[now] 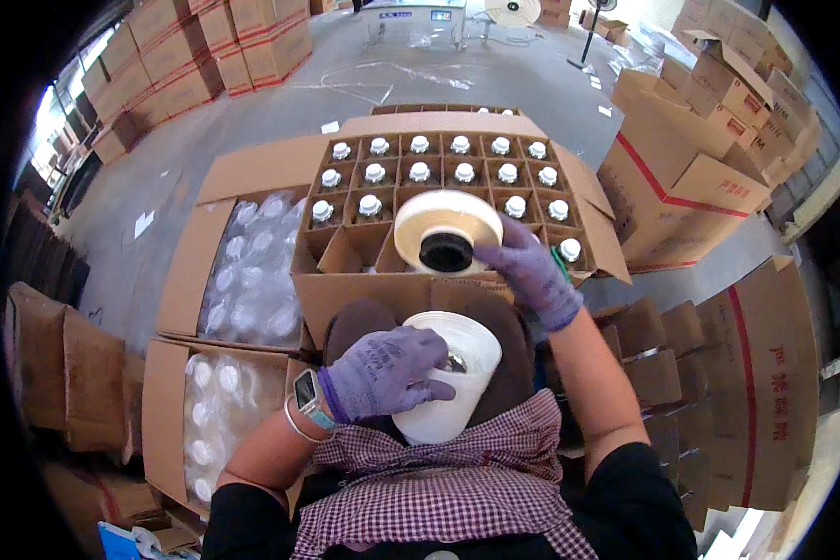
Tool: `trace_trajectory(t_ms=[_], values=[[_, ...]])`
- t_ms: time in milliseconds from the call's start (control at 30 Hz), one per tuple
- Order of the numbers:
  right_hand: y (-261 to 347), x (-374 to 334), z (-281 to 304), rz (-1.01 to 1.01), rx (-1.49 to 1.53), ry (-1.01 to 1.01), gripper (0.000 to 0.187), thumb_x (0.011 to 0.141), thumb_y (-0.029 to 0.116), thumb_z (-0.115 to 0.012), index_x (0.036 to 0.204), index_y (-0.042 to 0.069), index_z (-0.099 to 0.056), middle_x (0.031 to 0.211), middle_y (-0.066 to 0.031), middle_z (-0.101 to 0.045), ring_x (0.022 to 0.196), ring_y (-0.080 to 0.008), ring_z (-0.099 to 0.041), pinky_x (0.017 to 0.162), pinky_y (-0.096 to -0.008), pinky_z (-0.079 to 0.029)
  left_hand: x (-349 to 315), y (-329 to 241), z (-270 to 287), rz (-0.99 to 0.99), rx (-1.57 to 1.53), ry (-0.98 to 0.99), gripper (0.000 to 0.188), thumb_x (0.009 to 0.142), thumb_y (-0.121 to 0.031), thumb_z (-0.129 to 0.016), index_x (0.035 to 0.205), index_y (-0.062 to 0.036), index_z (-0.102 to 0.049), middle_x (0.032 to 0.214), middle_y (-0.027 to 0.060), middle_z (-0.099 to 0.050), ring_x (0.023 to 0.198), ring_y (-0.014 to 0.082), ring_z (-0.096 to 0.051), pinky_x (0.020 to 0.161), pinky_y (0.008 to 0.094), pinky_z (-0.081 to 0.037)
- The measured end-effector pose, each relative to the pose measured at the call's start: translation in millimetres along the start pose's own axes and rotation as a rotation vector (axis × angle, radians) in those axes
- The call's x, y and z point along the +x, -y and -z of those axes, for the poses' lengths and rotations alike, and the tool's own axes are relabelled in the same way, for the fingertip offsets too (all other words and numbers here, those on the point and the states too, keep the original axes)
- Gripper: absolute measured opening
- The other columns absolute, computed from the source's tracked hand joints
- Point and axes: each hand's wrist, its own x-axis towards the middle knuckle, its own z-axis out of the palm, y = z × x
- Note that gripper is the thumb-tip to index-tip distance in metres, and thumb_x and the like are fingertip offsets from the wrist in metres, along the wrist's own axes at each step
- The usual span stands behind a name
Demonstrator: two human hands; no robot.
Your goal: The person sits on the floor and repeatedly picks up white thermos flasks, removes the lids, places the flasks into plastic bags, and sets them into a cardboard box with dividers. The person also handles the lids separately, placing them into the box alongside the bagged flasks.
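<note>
1. I see the white tub (465, 403) between the two knees (363, 325), and it leans: its wide mouth points up and away from the person, a bit to the right, and its long axis runs from the lap toward the knees
2. The cream round piece (448, 209) looks longest from side to side, with its black middle (446, 253) on the side near the person; it is blurry, so I cannot tell just how its face tips
3. In the tub's mouth I see a shiny silver bit (455, 362), too small for me to name
4. Past the knees, a big box (383, 291) has card walls that make little slots, and many slots hold bottles with white caps (420, 172)
5. On the left, an open box (196, 271) holds clear-wrapped things (255, 278) with round tops, and a nearer box (165, 411) holds more like them
6. The left hand (378, 373), in a purple glove, bends around the tub's left side, thumb and fingers at the mouth
7. The right hand (539, 280), gloved too, pinches the right edge of the cream round piece, so I see that piece just left of the hand, farther out than the tub
</note>
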Motion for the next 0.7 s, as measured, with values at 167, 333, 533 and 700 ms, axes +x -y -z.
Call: trace_trajectory(t_ms=[167,333,533,700], values=[[0,-23,-8,0.014,0.309,0.118,0.069,0.085,0.014,-0.071,0.146,-0.003,-0.044,0.139,-0.0113,-0.057,0.129,-0.0202,-0.053,0.111,-0.0354,-0.041,21,21,2,0.084,-0.223,-0.973,0.098,0.069,-0.047,-0.088,0.143,-0.0002,-0.046,0.127,0.0151,-0.061,0.12,0.0301,-0.061,0.106,0.0405,-0.045],[51,-3,-57,0.603,-0.721,-0.333,0.069,0.079,0.011,-0.073,0.142,0.003,-0.048,0.128,-0.0175,-0.054,0.115,-0.0318,-0.058,0.102,-0.0416,-0.047,22,11,44,0.271,-1.241,-0.238,0.092,0.092,-0.067,-0.057,0.15,0.0003,-0.034,0.141,0.0167,-0.053,0.129,0.0299,-0.055,0.105,0.0418,-0.05],[70,-6,-74,0.728,-1.087,-0.186,0.074,0.072,0.033,-0.084,0.135,0.009,-0.054,0.119,-0.0166,-0.059,0.102,-0.0329,-0.063,0.088,-0.0417,-0.053,25,-11,30,0.125,-1.176,-0.394,0.094,0.091,-0.07,-0.055,0.152,-0.0037,-0.029,0.147,0.0168,-0.046,0.133,0.0305,-0.052,0.107,0.0434,-0.049],[5,20,-71,0.684,-0.535,-0.198,0.057,0.091,0.021,-0.069,0.139,0.004,-0.045,0.127,-0.0201,-0.059,0.116,-0.0339,-0.062,0.096,-0.0412,-0.052,54,-8,-2,-0.159,0.294,-0.784,0.097,0.083,-0.048,-0.079,0.152,-0.0014,-0.03,0.159,0.0267,-0.025,0.146,0.0438,-0.03,0.116,0.0544,-0.031]])
